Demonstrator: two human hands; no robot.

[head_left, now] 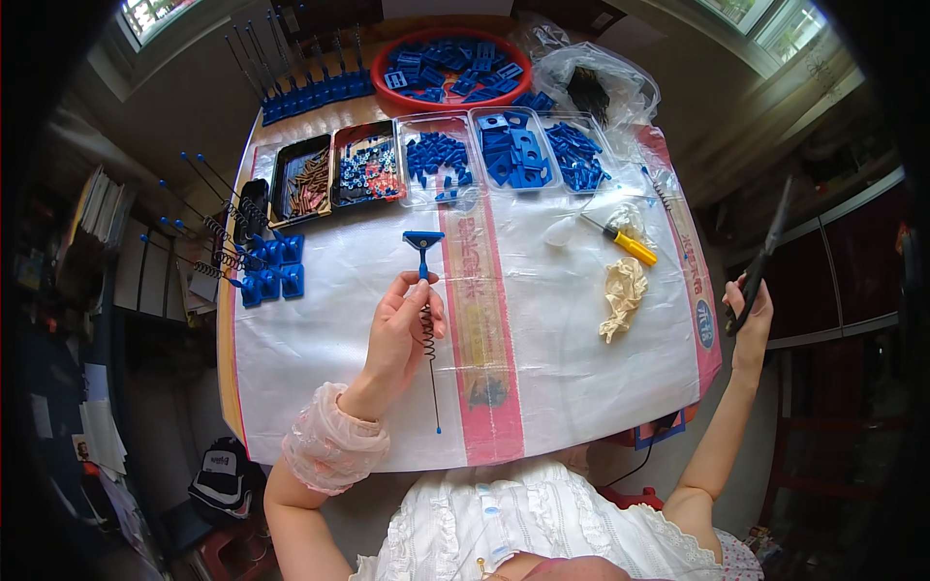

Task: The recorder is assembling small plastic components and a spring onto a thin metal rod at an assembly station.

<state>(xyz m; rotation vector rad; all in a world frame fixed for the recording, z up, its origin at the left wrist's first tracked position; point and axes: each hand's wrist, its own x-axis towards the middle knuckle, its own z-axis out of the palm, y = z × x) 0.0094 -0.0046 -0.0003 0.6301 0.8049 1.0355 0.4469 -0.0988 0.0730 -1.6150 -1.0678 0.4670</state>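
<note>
Spring rod (pixel 426 320) in left hand (pixel 399 334), scissors (pixel 760 257) in right hand (pixel 751 310)

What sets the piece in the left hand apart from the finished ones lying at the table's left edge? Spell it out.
The piece in the left hand is held up with its blue head pointing away; the finished ones lie flat in a loose pile. It is single; they are several, rods fanned leftward. Both have a blue plastic head, a coil spring and a thin dark rod.

Trays (pixel 441 160) line the table's (pixel 542 320) far edge, bowl (pixel 441 68) behind them; screwdriver (pixel 625 244) right, finished pieces (pixel 266 266) left, rod (pixel 426 310) between
</note>
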